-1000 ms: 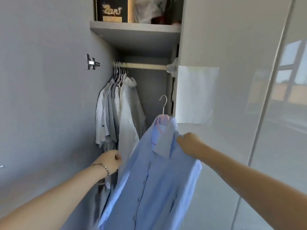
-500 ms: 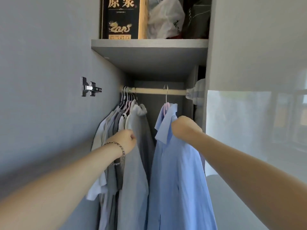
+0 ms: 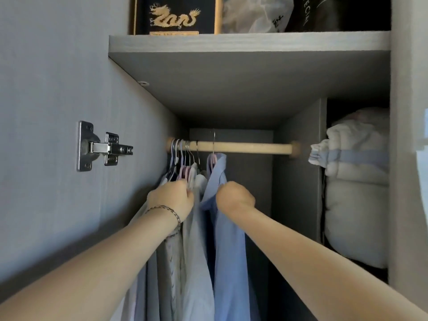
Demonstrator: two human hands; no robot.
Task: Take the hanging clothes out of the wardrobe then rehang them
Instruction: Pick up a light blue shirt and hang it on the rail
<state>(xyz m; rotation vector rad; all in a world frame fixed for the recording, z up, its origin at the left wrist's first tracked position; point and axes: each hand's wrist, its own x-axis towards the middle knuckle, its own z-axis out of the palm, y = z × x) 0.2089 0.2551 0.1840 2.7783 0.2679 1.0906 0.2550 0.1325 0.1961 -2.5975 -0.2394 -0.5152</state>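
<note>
Low in the middle of the frame our right hand was curled into a fist around the collar edge of the blue shirt, pinching the cloth just below its hanger. The shirt hung from the wooden rod across the centre of the frame, its metal hook over the bar and a little apart from the other hooks. To the left, our left hand, with a bracelet at the wrist, had its fingers folded into the shoulder of a pale grey shirt, the nearest of the garments crowded at the rod's left end. The two hands were near each other but apart. Above ran a grey shelf bearing a dark box with a gold dragon and a white plastic bag. A metal hinge sat on the panel at the left, and rolled bedding filled the compartment at the right
</note>
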